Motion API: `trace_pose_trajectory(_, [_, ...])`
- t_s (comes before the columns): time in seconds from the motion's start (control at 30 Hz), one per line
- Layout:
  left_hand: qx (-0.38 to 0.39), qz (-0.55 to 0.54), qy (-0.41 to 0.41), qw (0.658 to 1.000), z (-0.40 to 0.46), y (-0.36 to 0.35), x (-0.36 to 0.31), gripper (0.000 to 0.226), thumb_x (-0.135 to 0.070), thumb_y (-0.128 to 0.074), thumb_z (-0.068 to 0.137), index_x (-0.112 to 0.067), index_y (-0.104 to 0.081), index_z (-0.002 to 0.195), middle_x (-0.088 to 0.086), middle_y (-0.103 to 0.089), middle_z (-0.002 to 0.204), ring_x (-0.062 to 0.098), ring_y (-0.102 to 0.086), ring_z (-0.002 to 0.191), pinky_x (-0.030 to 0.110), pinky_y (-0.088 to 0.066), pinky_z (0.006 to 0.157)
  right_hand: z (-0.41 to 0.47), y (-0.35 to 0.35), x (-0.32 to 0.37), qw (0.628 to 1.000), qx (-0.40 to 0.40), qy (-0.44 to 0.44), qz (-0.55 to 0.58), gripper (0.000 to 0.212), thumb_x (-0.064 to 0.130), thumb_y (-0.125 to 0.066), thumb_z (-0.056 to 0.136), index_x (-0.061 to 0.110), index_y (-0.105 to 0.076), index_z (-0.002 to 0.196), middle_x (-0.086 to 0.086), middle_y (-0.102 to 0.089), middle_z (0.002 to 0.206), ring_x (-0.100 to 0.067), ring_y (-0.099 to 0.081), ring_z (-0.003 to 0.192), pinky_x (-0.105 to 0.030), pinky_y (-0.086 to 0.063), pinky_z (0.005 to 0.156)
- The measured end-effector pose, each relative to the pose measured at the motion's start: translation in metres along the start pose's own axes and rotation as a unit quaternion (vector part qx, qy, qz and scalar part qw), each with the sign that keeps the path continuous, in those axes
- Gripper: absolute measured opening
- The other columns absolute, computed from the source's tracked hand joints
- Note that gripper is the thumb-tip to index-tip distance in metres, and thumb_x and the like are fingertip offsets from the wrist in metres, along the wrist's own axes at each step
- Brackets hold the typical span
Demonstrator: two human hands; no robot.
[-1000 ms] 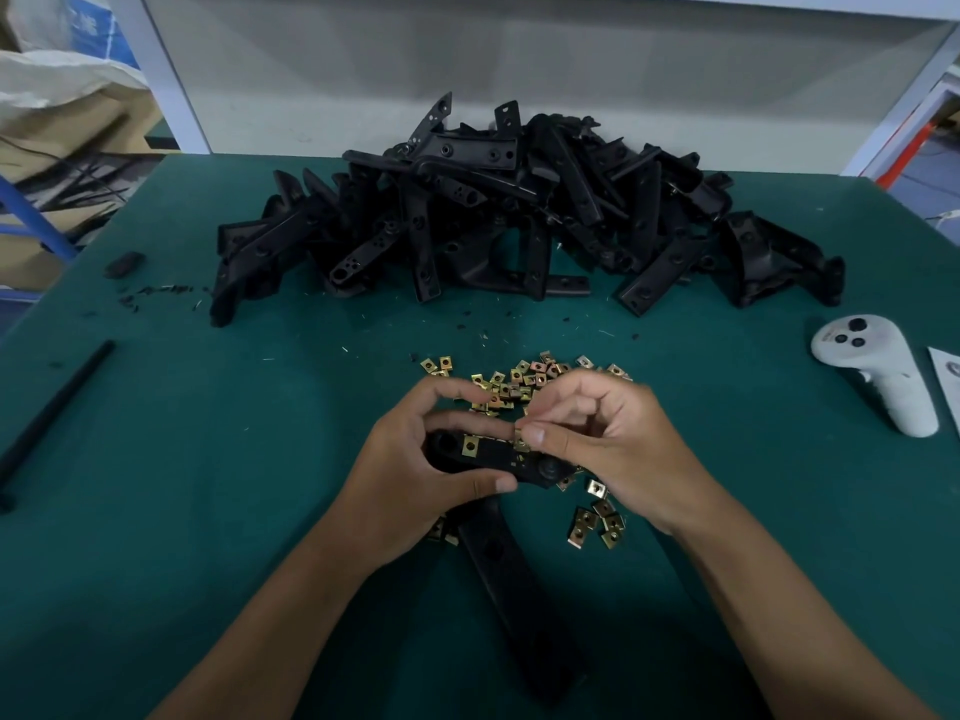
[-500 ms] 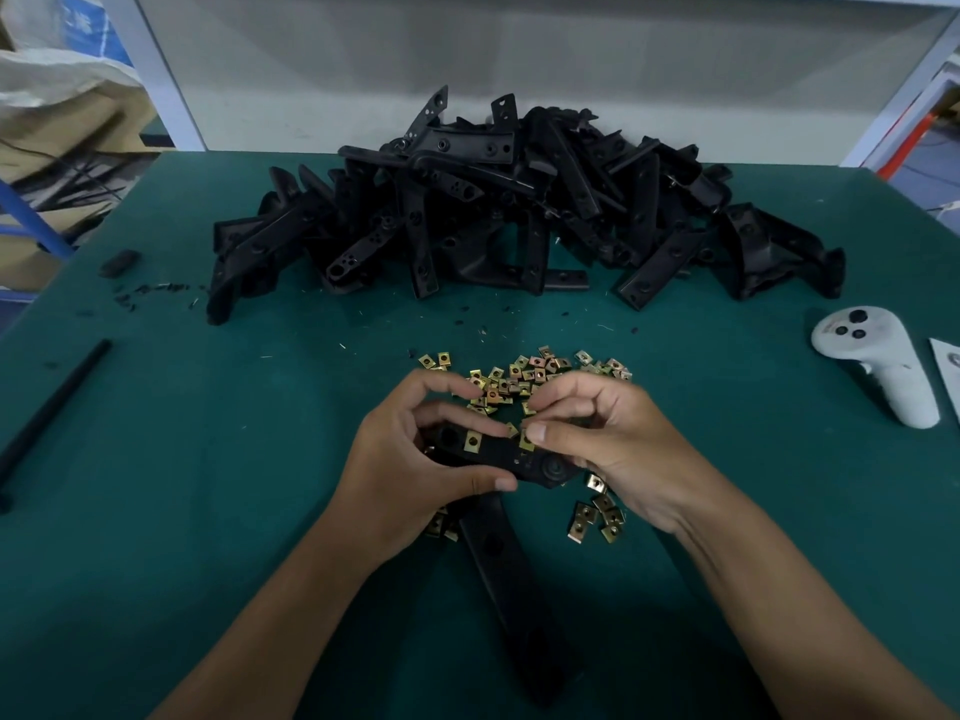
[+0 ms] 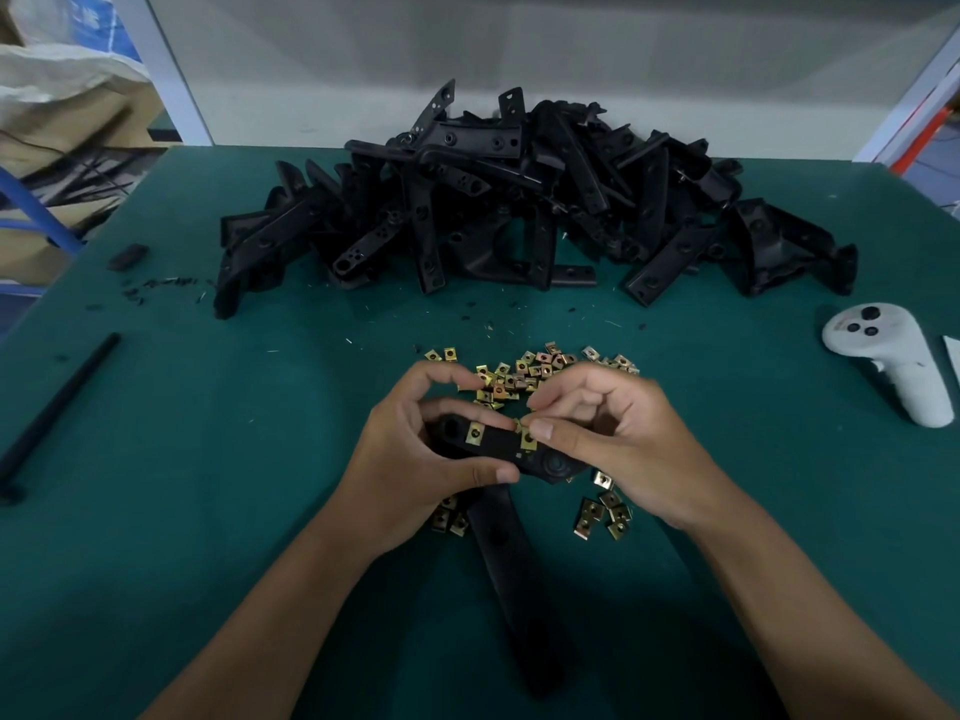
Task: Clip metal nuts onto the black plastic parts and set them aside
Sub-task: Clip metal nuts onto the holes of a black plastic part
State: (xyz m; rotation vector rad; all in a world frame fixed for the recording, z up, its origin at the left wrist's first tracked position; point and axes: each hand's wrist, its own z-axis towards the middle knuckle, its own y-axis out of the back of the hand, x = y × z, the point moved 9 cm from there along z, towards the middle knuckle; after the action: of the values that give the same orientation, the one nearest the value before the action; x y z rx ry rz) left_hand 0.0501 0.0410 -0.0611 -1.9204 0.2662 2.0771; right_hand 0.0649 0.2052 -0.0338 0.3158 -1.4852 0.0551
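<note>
Both hands meet over the green table (image 3: pixel 182 459), low centre of my head view. Left hand (image 3: pixel 415 459) grips the black plastic part (image 3: pixel 501 446), thumb curled under its near edge, fingers arched over the far edge. Right hand (image 3: pixel 623 449) pinches a metal nut (image 3: pixel 528 439) between thumb and forefinger, right at the part's top edge; I cannot tell if it is fully seated. One clipped nut (image 3: pixel 475 434) already sits on the part, just left of the pinched one. The part's long leg runs toward me, down between the forearms.

Loose nuts (image 3: pixel 524 368) lie scattered just beyond the fingers; smaller clusters lie by the right wrist (image 3: pixel 602 511) and under the left palm (image 3: pixel 449 517).

Farther back: big pile of black parts (image 3: pixel 519 200) across the table's far half. White controller (image 3: pixel 883 356) at right edge, well apart from the hands. Black rod (image 3: pixel 57 407) at left edge, lying diagonally. Small black chips (image 3: pixel 166 285) near the pile's left end.
</note>
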Motion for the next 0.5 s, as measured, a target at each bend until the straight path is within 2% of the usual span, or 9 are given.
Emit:
trace_pose_trajectory(0.1, [-0.02,-0.019,0.007,1.0,0.001,0.004,0.0,0.061,-0.016,-0.097,0.055,-0.031,-0.063,0.104,0.01,-0.078,0.1,0.023,-0.076,0.084,0.028,-0.06,0.07,0.0,-0.001,0.001,1.0,0.005,0.013,0.008,0.019,0.022,-0.081,0.086,0.018,-0.072,0.103,-0.002,-0.077,0.095,-0.013,-0.073,0.089,-0.022,-0.056,0.076])
trace_pose_trajectory(0.2, [-0.061,-0.023,0.003,0.998,0.003,0.012,0.0,0.058,-0.023,-0.096,0.054,-0.033,-0.064,0.101,0.008,-0.078,0.099,0.02,-0.075,0.089,0.029,-0.06,0.072,-0.001,-0.004,0.003,0.999,0.008,0.038,-0.009,0.046,0.028,-0.092,0.069,0.026,-0.07,0.109,0.001,-0.076,0.107,-0.017,-0.071,0.104,-0.032,-0.056,0.094])
trace_pose_trajectory(0.27, [-0.064,-0.011,0.0,0.998,0.002,0.013,0.0,0.058,-0.028,-0.096,0.054,-0.034,-0.063,0.102,0.006,-0.078,0.099,0.019,-0.073,0.095,0.033,-0.061,0.076,-0.001,-0.006,0.006,0.997,-0.011,0.067,-0.044,0.05,0.025,-0.093,0.069,0.028,-0.068,0.112,0.003,-0.075,0.109,-0.021,-0.069,0.109,-0.038,-0.054,0.098])
trace_pose_trajectory(0.33, [-0.063,-0.006,0.0,0.998,0.001,0.013,-0.001,0.058,-0.031,-0.096,0.054,-0.036,-0.063,0.101,0.004,-0.078,0.1,0.019,-0.072,0.098,0.035,-0.061,0.08,-0.001,-0.006,0.007,0.995,-0.029,0.085,-0.053,0.048,0.026,-0.091,0.071,0.029,-0.067,0.112,0.004,-0.075,0.109,-0.021,-0.07,0.108,-0.035,-0.054,0.096])
trace_pose_trajectory(0.4, [-0.062,-0.006,0.005,0.998,0.001,0.013,-0.001,0.059,-0.032,-0.096,0.053,-0.036,-0.063,0.101,0.004,-0.078,0.1,0.022,-0.072,0.098,0.037,-0.061,0.081,-0.001,-0.006,0.008,0.994,-0.028,0.094,-0.046,0.046,0.025,-0.088,0.074,0.027,-0.066,0.113,0.005,-0.075,0.108,-0.018,-0.07,0.106,-0.027,-0.052,0.093])
trace_pose_trajectory(0.5, [-0.053,-0.027,0.014,0.998,0.001,0.012,0.0,0.058,-0.025,-0.096,0.054,-0.035,-0.063,0.101,0.007,-0.078,0.101,0.024,-0.074,0.094,0.034,-0.061,0.076,0.0,-0.006,0.009,0.994,-0.017,0.093,-0.045,0.041,0.024,-0.085,0.078,0.026,-0.066,0.113,0.005,-0.075,0.108,-0.017,-0.07,0.106,-0.021,-0.051,0.092])
